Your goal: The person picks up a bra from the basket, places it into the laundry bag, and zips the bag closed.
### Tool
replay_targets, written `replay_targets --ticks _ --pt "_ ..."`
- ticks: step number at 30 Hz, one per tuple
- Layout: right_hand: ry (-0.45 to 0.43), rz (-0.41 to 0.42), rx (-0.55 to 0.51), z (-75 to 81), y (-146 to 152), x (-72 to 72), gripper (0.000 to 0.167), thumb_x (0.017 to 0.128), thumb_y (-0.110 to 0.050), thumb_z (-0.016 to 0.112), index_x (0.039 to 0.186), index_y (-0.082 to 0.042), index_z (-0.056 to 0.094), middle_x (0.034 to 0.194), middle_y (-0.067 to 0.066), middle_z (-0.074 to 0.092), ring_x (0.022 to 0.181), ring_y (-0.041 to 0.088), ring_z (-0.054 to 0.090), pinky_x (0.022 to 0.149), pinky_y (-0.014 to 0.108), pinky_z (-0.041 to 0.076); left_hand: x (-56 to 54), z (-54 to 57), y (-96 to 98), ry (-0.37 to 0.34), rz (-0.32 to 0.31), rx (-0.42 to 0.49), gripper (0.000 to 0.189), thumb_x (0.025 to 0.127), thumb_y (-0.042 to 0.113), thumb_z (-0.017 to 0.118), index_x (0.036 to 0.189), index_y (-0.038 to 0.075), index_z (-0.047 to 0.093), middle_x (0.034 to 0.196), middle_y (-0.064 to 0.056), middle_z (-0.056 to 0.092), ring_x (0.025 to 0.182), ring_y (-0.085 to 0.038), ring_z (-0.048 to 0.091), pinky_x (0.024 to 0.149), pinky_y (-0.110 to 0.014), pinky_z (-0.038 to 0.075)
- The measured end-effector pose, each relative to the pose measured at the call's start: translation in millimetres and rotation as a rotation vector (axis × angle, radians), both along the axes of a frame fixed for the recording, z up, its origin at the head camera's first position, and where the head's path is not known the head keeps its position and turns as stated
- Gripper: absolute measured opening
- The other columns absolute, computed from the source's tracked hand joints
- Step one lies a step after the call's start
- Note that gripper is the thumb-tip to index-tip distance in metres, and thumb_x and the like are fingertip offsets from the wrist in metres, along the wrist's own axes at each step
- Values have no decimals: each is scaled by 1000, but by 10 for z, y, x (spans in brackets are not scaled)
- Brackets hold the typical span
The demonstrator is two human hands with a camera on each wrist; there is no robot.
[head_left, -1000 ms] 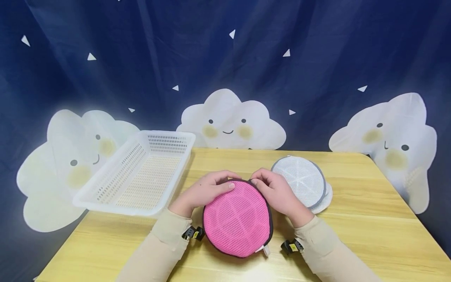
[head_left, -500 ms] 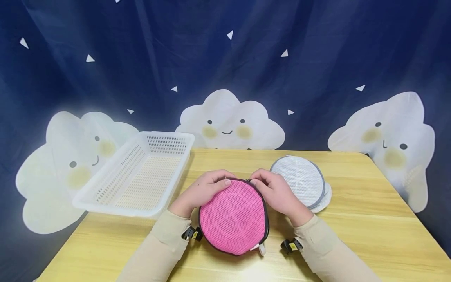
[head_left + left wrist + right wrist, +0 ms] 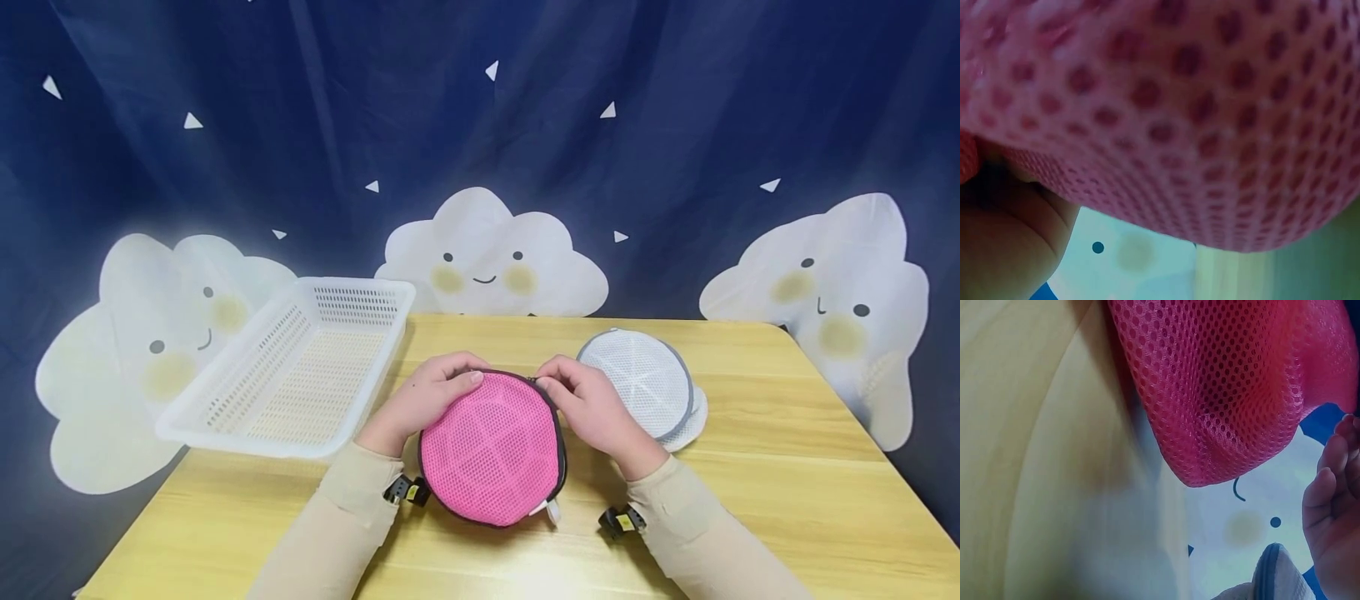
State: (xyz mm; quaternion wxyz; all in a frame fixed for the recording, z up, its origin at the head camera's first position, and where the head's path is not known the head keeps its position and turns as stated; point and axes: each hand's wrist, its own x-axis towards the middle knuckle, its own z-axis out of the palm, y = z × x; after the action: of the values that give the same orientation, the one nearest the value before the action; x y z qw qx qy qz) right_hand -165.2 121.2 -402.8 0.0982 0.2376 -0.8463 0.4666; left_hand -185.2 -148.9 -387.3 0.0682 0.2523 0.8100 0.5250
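Observation:
A round pink mesh laundry bag [image 3: 491,450] with a black zippered edge stands tilted between my hands in the head view. At its upper left my left hand [image 3: 423,398] grips the rim, thumb on the front mesh and the other fingers behind. My right hand [image 3: 592,410] pinches the black edge at the upper right, by what looks like the zipper slider. Pink mesh [image 3: 1210,125] fills most of the left wrist view, partly hiding the left hand [image 3: 1010,237]. The right wrist view shows the bag's side [image 3: 1222,394] and curled fingers of the right hand [image 3: 1335,519].
A white perforated plastic basket [image 3: 330,452] stands on the left of the wooden table [image 3: 787,517]. Behind my right hand lies a white mesh bag [image 3: 637,379] with grey edging, over another white piece [image 3: 696,417]. A blue curtain with clouds [image 3: 491,250] hangs behind.
The pink bag has shifted left and slightly up. My left hand has moved a little left and up with it, while the right hand stays at nearly the same place on the edge.

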Motion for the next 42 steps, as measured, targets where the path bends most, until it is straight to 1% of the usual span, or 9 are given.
replay_targets --ticks 6,13,16,19,23,26,29,38,42 --pt "-33 21 -31 -48 -23 5 9 103 -19 61 96 -21 68 69 -4 57 52 13 50 52 30 44 -4 -29 -14 -15 11 0 17 101 25 62 112 16 72 104 0 70 100 -21 63 92 -42 46" --pt "-38 25 -22 -90 -45 -1 11 103 -20 60 95 -21 68 71 -6 57 55 12 51 54 30 44 7 -26 -16 -18 -8 9 18 101 23 61 113 15 71 105 -1 70 100 -21 62 92 -42 46" --pt "-40 31 -27 -80 -52 6 11 103 -20 60 96 -22 68 71 -5 58 54 13 51 52 30 44 26 -3 -7 -32 -29 -1 21 103 19 57 119 18 70 112 1 69 105 -20 61 95 -43 45" --pt "-32 35 -20 -69 -57 3 11 103 -20 61 96 -22 68 74 -6 60 57 13 52 55 30 45 49 26 11 -48 -51 -33 26 105 18 52 122 23 70 116 5 68 109 -18 60 97 -43 44" --pt "-14 37 -15 -52 -52 3 11 103 -19 61 96 -22 68 77 -7 62 63 13 54 60 30 46 51 25 38 -13 -76 -84 24 106 25 52 119 22 72 110 6 69 103 -16 63 96 -42 46" --pt "-17 45 -23 -45 -43 12 10 103 -18 61 96 -22 68 76 -7 61 63 13 53 59 30 46 43 2 45 31 -76 -109 22 105 30 55 114 21 73 104 8 70 98 -14 64 94 -41 47" --pt "-21 51 -23 -60 -33 8 10 103 -20 61 96 -22 68 76 -7 60 64 13 53 59 30 45 39 -13 47 49 -64 -127 20 103 33 57 111 23 73 100 9 70 96 -14 64 92 -40 48" --pt "-10 56 -13 -61 -31 3 10 103 -18 61 96 -22 67 75 -7 60 66 13 55 61 30 47 41 -6 45 73 -43 -140 18 103 33 58 105 24 73 95 9 69 92 -14 64 90 -40 48" --pt "-14 59 -13 -52 -34 1 10 103 -17 61 96 -21 67 75 -7 60 66 13 56 61 30 48 34 -15 41 71 -24 -138 17 103 33 58 103 23 72 94 8 69 91 -15 64 89 -41 48"
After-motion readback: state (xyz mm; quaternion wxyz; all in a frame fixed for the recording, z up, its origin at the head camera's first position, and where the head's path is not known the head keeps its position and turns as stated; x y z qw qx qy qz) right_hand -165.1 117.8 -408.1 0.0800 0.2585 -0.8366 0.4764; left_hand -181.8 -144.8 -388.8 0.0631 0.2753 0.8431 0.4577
